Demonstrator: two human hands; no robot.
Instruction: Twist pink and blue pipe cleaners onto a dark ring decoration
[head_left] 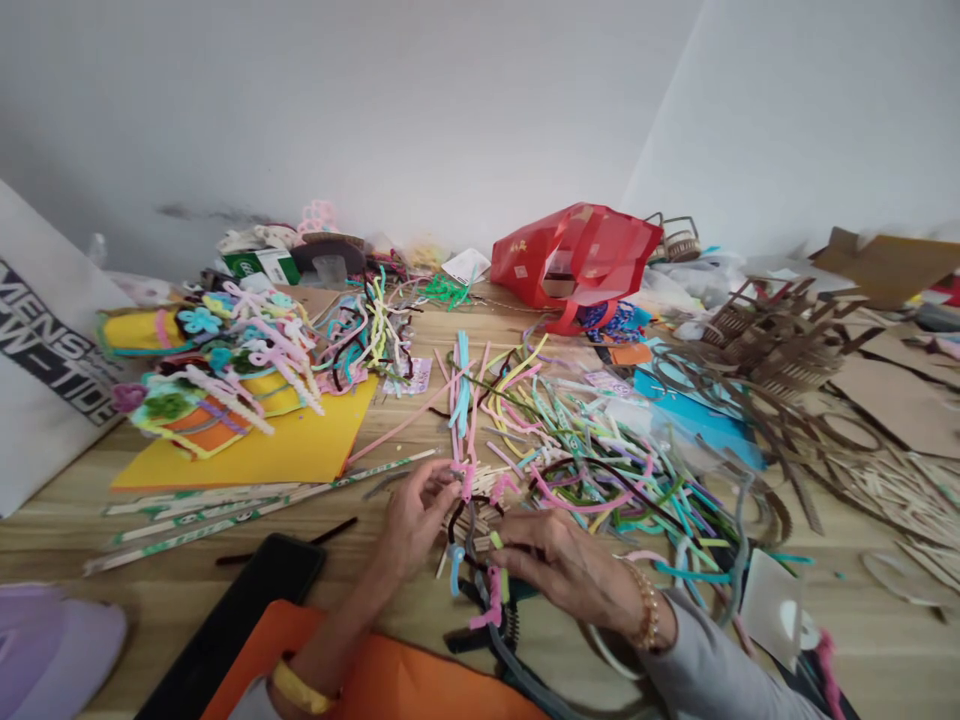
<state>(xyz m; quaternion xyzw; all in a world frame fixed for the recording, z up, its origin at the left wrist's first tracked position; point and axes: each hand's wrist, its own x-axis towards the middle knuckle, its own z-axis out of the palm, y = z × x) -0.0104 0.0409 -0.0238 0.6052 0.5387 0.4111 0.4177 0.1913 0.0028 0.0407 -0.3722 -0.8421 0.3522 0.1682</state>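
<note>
Near the table's front my left hand (417,512) pinches the end of a pink pipe cleaner piece (466,482). To its right my right hand (564,558) has thumb and fingers closed at a short yellow-green pipe cleaner (498,552). Between and below the hands hang dark loops with a light-blue pipe cleaner (455,568) and a twisted pink pipe cleaner (493,598); how these parts join is unclear. A grey flexible tube or cord (517,668) runs down below them. Just beyond my left hand lies a bundle of light-blue pipe cleaners (461,385).
A tangled heap of coloured pipe cleaners (637,470) covers the right middle. Pipe-cleaner flowers and baskets (225,360) sit on a yellow sheet (330,435). A red bag (577,250) stands at the back, brown woven baskets (787,330) at right. A black phone (247,610) overlaps an orange sheet (405,670).
</note>
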